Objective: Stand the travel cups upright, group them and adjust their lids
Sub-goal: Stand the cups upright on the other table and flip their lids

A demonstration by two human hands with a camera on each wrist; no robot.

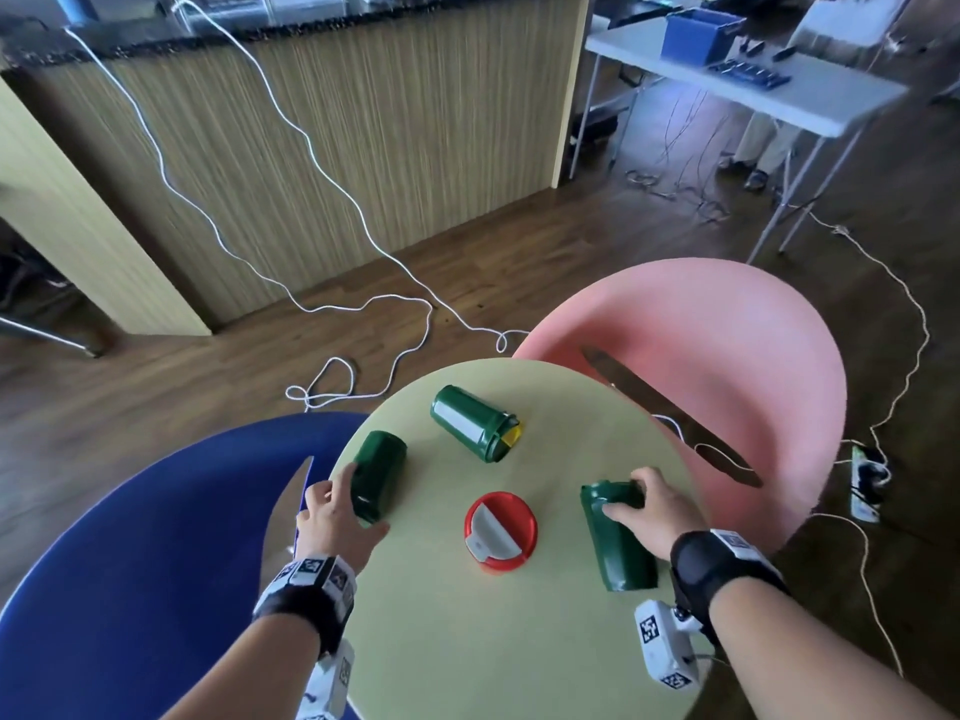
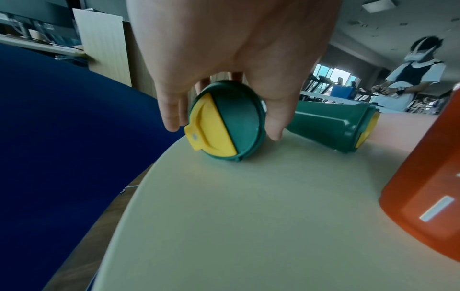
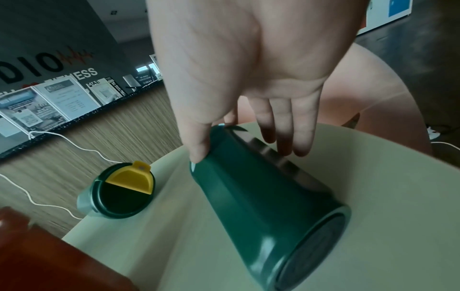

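Three green travel cups lie on their sides on the round table (image 1: 467, 641). My left hand (image 1: 361, 504) grips the left green cup (image 1: 376, 475) at its lid end, thumb and fingers either side of the yellow-flapped lid (image 2: 224, 122). My right hand (image 1: 628, 493) grips the right green cup (image 1: 618, 543) near its far end, its base (image 3: 316, 254) pointing toward me. The middle green cup (image 1: 470, 431) lies untouched at the back, its yellow flap (image 3: 132, 178) facing right. A red cup (image 1: 500, 532) with a white lid flap stands upright in the centre.
A blue chair (image 1: 156, 537) sits close to the table's left edge and a pink chair (image 1: 727, 356) behind its right. White cables (image 1: 332, 376) trail over the wooden floor. A person (image 2: 418, 78) stands at a grey table (image 1: 779, 96) far back.
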